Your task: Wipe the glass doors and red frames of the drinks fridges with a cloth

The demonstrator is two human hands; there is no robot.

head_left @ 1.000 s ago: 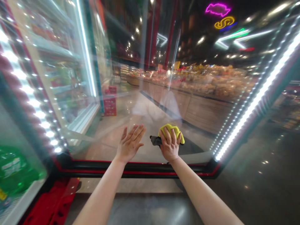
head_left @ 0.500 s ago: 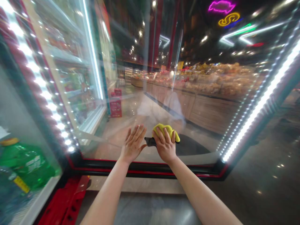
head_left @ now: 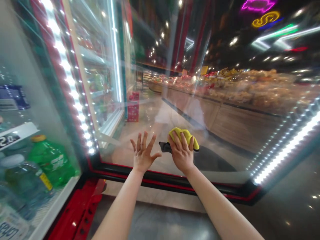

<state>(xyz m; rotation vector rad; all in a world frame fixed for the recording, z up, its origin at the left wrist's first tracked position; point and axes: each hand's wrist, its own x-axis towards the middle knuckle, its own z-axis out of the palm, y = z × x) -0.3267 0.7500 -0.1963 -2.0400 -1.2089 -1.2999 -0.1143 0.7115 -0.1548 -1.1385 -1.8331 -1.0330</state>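
Observation:
A large glass door (head_left: 140, 113) with a black and red frame stands in front of me, and its pane shows a faint reflection. My right hand (head_left: 182, 153) presses a yellow cloth (head_left: 181, 133) with a dark grey underside against the lower part of the glass. A dark corner of the cloth sticks out to the left of that hand. My left hand (head_left: 143, 155) is beside it with fingers spread and nothing in it. Its palm faces the pane; whether it touches the glass I cannot tell.
Bright LED strips (head_left: 71, 83) run along the door's sides. On the left, a cooler shelf (head_left: 60, 200) holds a green bottle (head_left: 53, 158) and other bottles. Red metal trim (head_left: 77, 210) edges the cooler's base. Beyond the glass are a red box stack (head_left: 133, 108) and a wooden display counter (head_left: 240, 123).
The view has turned a little left, bringing more of the cooler shelf into sight. My left hand's fingers have spread wider. My right hand still holds the cloth on the glass.

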